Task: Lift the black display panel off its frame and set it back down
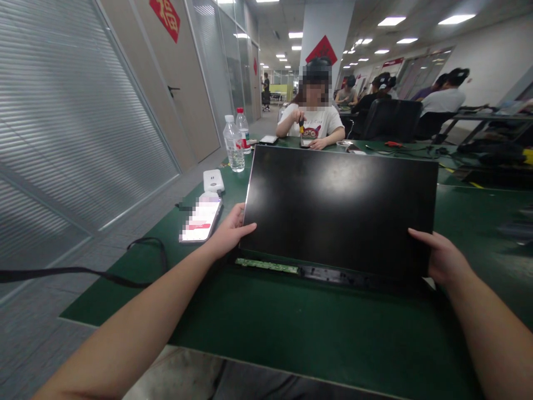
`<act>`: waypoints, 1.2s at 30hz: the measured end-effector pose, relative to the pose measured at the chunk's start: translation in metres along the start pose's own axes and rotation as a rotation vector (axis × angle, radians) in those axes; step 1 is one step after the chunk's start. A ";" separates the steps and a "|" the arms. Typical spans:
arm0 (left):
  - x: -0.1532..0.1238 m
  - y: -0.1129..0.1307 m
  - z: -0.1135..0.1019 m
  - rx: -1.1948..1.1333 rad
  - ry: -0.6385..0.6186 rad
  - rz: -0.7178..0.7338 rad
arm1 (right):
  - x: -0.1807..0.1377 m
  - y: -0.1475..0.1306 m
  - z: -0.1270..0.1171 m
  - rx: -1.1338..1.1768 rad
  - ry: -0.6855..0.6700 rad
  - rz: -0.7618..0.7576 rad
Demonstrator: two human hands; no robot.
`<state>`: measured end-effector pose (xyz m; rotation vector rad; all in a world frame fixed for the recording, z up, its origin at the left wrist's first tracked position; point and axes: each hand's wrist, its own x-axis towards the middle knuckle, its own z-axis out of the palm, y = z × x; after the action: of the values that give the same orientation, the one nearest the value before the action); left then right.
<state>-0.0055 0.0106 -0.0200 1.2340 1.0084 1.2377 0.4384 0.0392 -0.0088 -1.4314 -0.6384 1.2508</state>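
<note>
A wide black display panel (341, 211) is tilted up toward me above the green table, its glossy face reflecting the ceiling light. My left hand (235, 229) grips its left edge, thumb on the front and fingers behind. On the right edge, my right hand (445, 256) holds it the same way, with the fingers mostly hidden behind the panel. Along the panel's lower edge shows a narrow green circuit board (266, 266), beside a dark strip (341, 276). Whether these are joined to the panel I cannot tell.
Left of the panel lie a lit phone (202, 219) and a white charger-like block (214, 180). Two plastic bottles (234, 144) stand behind them. A black strap (83, 274) crosses the left table edge. Across the green table (291, 328) sits a person (312, 119) holding a yellow-and-black tool.
</note>
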 end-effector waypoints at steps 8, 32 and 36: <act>0.000 0.000 -0.001 0.036 0.019 -0.003 | -0.002 -0.001 0.001 -0.023 -0.004 -0.003; 0.001 -0.001 -0.002 0.072 0.033 -0.022 | -0.001 0.000 0.001 -0.052 -0.006 0.002; 0.002 -0.001 -0.002 0.124 0.011 -0.004 | -0.001 0.000 0.000 -0.061 -0.003 0.006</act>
<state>-0.0073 0.0124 -0.0214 1.3209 1.1089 1.1945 0.4381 0.0386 -0.0085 -1.4828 -0.6796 1.2480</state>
